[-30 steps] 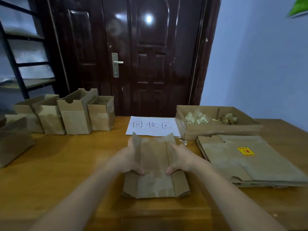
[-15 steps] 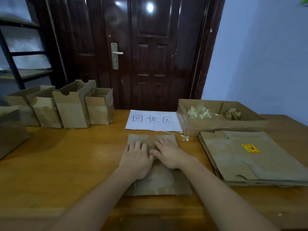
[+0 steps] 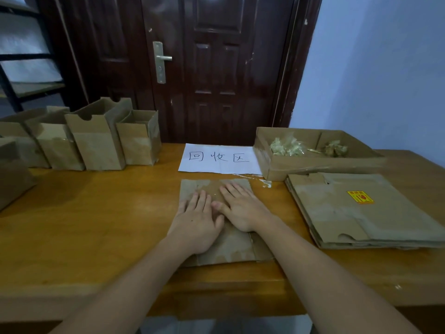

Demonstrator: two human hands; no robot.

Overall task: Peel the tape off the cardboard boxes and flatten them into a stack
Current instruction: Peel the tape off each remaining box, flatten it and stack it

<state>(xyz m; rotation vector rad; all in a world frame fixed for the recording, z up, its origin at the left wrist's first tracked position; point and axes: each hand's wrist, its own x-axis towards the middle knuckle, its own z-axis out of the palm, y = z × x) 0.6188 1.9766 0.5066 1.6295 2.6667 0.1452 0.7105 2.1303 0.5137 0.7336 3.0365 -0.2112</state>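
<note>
A flattened brown cardboard box (image 3: 231, 247) lies in the middle of the wooden table (image 3: 96, 225). My left hand (image 3: 196, 222) and my right hand (image 3: 242, 208) rest palm down on it, side by side, fingers spread and flat. To the right lies a stack of flattened boxes (image 3: 361, 213) with a yellow sticker on top. Several upright open boxes (image 3: 96, 143) stand in a row at the back left. A shallow cardboard tray (image 3: 313, 162) at the back right holds crumpled tape scraps (image 3: 286, 147).
A white paper sign with handwritten characters (image 3: 220, 159) lies just behind the flat box. Another brown box (image 3: 12, 179) sits at the far left edge. A dark door and a metal shelf stand behind the table. A wall is on the right.
The box's side flaps stood up between my hands a second ago. Both hands have since moved onto the top and pressed it flat; since half a second ago they have barely moved.
</note>
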